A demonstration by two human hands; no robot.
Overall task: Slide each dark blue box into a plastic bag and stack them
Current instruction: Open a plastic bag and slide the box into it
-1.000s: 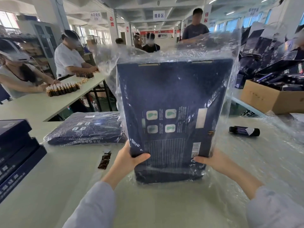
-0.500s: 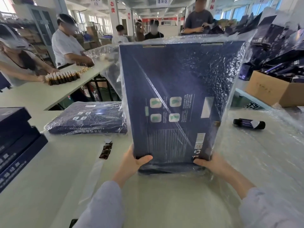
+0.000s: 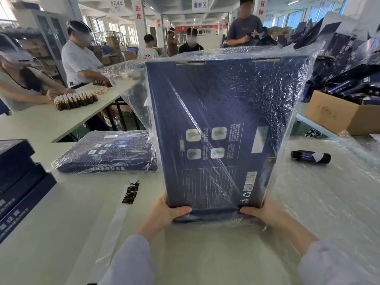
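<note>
The left hand and right hand hold the dark blue box upright over the surface. Their fingers curl round its lower corners, likely to seat it fully in the plastic bag before it joins the bagged stack.

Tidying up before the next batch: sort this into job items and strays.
Job: dark blue box, gripped by left hand and right hand; plastic bag around it; bagged boxes stacked left; unbagged boxes far left.
Strays: dark bottle; strip of dark packets; cardboard carton; amber vials on the far table.
</note>
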